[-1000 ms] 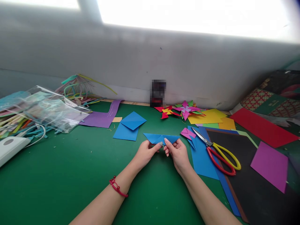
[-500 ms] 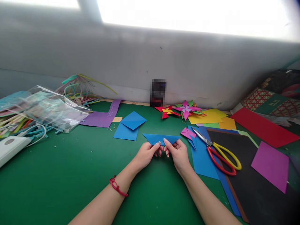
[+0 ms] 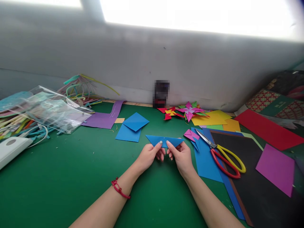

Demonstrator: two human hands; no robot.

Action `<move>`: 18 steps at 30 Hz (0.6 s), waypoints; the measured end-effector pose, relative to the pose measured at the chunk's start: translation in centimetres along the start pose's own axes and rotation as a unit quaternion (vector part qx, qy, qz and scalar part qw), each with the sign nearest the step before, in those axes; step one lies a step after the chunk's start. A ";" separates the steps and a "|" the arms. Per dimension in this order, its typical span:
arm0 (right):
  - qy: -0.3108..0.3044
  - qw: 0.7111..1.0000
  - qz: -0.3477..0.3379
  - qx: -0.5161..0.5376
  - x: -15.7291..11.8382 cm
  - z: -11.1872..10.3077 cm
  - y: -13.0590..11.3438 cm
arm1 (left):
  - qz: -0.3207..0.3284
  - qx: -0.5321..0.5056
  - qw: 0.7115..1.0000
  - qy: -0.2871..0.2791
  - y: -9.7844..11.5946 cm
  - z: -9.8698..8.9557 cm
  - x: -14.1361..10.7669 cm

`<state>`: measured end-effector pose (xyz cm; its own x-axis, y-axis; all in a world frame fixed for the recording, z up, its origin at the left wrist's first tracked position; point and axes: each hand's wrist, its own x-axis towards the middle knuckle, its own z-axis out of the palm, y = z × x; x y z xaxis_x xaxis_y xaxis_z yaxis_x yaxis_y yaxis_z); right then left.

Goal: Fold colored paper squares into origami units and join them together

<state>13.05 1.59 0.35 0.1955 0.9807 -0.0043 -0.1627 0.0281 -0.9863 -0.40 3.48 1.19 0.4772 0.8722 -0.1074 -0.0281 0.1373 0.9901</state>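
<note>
Head view, green table (image 3: 95, 180), pale wall (image 3: 118, 53), bright glare above

Folded blue paper (image 3: 164, 140) between both hands (image 3: 149, 155)

Head-worn view faces forward and down over the tabletop (image 3: 71, 190).

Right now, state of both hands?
Left hand: closed, pinching the folded blue paper.
Right hand: closed, pinching the same paper.
</note>
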 end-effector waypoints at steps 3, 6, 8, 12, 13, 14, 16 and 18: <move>0.002 1.000 0.001 0.000 0.0 0.0 0.0 | -0.012 -0.002 1.000 -0.002 -0.1 0.0 0.0; -0.003 1.000 0.003 0.006 -0.1 0.0 0.0 | -0.017 0.000 1.000 -0.008 -0.1 -0.1 0.1; -0.009 1.000 0.006 0.009 -0.1 0.0 0.0 | -0.015 0.004 1.000 -0.007 -0.1 -0.1 0.1; -0.022 1.000 0.008 0.013 0.0 -0.1 0.0 | -0.005 0.014 1.000 -0.007 0.1 -0.2 -0.1; -0.025 1.000 0.009 0.016 0.0 -0.1 0.0 | -0.001 0.015 1.000 -0.009 0.1 -0.2 -0.1; -0.029 0.999 0.010 0.018 0.0 -0.1 0.1 | 0.005 0.016 1.000 -0.009 0.2 -0.2 -0.2; -0.035 0.999 0.011 0.022 0.0 -0.2 0.1 | 0.016 0.022 1.000 -0.007 0.2 -0.1 -0.3; -0.041 0.999 0.007 0.018 0.0 -0.2 0.1 | 0.021 0.034 0.999 -0.004 0.2 -0.1 -0.4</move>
<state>13.18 1.55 0.22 0.1133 0.9936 -0.0039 -0.2004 0.0190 -0.9795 -0.68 3.25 1.46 0.4844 0.8724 -0.0645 0.0103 0.0680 0.9976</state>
